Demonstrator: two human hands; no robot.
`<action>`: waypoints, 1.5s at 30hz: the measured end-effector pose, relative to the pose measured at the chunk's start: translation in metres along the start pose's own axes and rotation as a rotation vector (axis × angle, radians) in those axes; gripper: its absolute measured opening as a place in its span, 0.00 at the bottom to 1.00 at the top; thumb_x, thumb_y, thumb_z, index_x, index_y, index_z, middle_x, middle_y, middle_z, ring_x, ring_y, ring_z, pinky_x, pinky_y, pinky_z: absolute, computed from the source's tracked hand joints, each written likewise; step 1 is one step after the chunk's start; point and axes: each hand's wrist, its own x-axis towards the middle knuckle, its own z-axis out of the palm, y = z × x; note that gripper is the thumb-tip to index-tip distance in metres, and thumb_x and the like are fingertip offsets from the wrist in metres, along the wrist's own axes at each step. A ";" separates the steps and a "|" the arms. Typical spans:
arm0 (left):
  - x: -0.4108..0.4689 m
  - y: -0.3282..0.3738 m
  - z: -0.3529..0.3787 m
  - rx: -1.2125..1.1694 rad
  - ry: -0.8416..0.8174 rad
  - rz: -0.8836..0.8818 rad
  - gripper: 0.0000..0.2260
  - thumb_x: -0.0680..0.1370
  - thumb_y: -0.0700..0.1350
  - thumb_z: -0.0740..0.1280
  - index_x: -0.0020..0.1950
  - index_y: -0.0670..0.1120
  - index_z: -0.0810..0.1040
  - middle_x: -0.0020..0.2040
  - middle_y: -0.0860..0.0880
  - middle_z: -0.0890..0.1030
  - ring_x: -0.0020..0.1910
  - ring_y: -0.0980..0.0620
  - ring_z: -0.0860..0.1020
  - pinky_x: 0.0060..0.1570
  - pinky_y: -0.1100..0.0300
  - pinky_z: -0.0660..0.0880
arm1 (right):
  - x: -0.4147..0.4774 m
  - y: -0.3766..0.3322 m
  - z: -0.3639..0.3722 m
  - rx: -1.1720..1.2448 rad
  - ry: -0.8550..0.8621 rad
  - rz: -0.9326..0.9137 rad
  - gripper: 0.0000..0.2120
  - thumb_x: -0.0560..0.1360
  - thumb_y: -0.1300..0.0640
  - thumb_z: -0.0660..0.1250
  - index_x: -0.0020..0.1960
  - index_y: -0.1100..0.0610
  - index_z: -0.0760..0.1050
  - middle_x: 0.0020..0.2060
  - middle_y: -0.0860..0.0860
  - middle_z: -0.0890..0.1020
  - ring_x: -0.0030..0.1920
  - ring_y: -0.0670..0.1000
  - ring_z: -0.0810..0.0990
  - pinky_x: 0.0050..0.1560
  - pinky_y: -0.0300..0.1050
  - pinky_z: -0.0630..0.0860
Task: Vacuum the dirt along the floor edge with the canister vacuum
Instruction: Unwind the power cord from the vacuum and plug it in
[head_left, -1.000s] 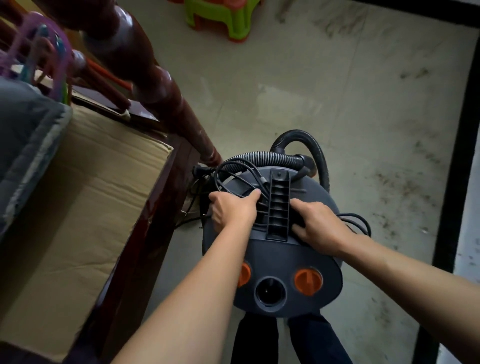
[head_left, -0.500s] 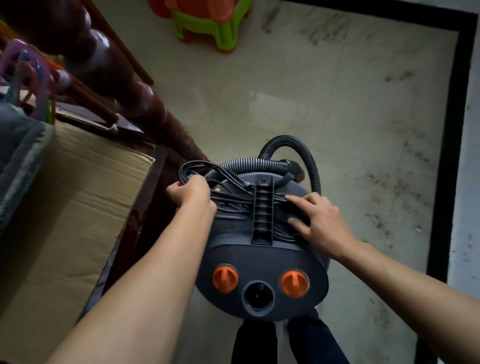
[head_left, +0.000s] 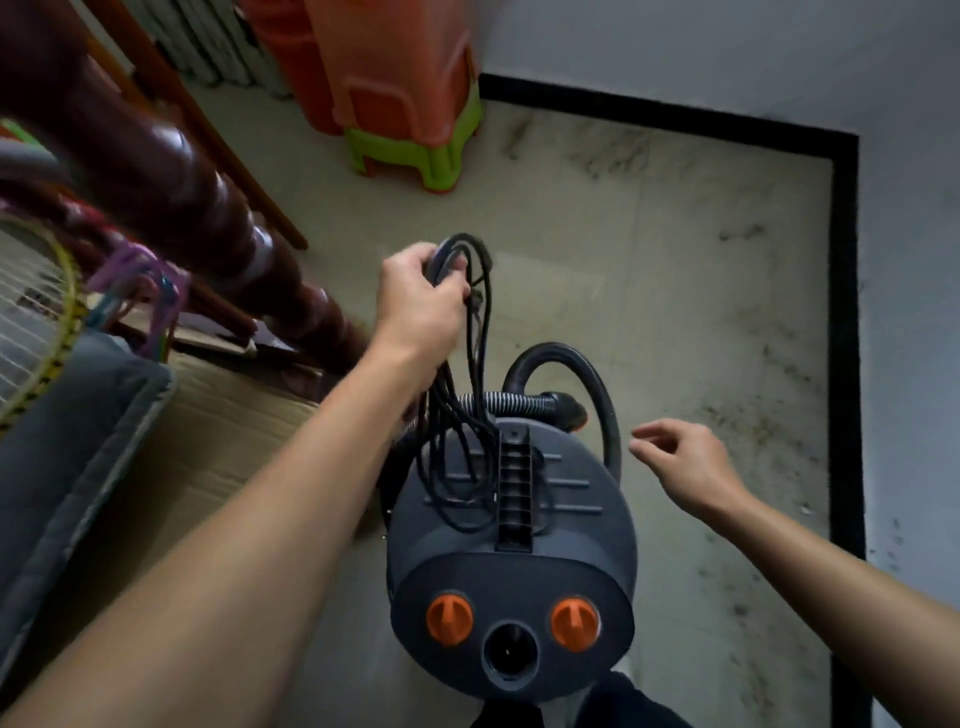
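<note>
A dark grey canister vacuum (head_left: 566, 551) with two orange knobs and a ribbed carry handle stands on the floor right below me. Its black hose (head_left: 597, 384) loops behind the body. My left hand (head_left: 415, 306) is raised above the vacuum's far left side, shut on a bundle of black power cord (head_left: 475, 364) whose loops hang down onto the lid. My right hand (head_left: 685, 467) hovers open just right of the canister, touching nothing. Dark specks of dirt (head_left: 753, 415) lie on the pale floor along the black skirting at the right.
A dark turned wooden post (head_left: 171, 171) and a cardboard-covered surface (head_left: 197, 467) crowd the left. Stacked orange and green plastic stools (head_left: 410, 104) stand at the back. Black skirting (head_left: 844, 338) and a grey wall bound the floor at right and rear.
My left hand has lifted the cord bundle up off the vacuum's lid. My right hand has come off the lid and moved out to the right. The view has tilted up.
</note>
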 end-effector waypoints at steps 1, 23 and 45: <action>0.007 0.022 -0.007 0.027 -0.055 0.017 0.10 0.77 0.34 0.63 0.43 0.48 0.75 0.35 0.46 0.74 0.22 0.55 0.65 0.22 0.63 0.62 | 0.000 0.000 -0.010 0.000 0.000 0.016 0.06 0.75 0.58 0.71 0.51 0.57 0.83 0.42 0.53 0.83 0.47 0.52 0.81 0.48 0.43 0.73; 0.018 0.161 0.118 0.123 0.322 -0.394 0.13 0.74 0.28 0.59 0.38 0.42 0.78 0.40 0.42 0.77 0.32 0.49 0.72 0.28 0.62 0.68 | 0.111 -0.037 -0.197 -0.209 -0.491 -0.180 0.02 0.74 0.52 0.69 0.44 0.49 0.81 0.40 0.45 0.83 0.47 0.49 0.82 0.46 0.40 0.76; 0.111 0.140 0.099 -0.213 0.326 -0.497 0.05 0.73 0.40 0.72 0.46 0.39 0.78 0.42 0.44 0.78 0.34 0.50 0.75 0.45 0.53 0.79 | 0.272 -0.204 -0.171 0.344 -0.296 -0.032 0.15 0.79 0.53 0.64 0.35 0.54 0.72 0.27 0.51 0.72 0.18 0.44 0.66 0.22 0.35 0.58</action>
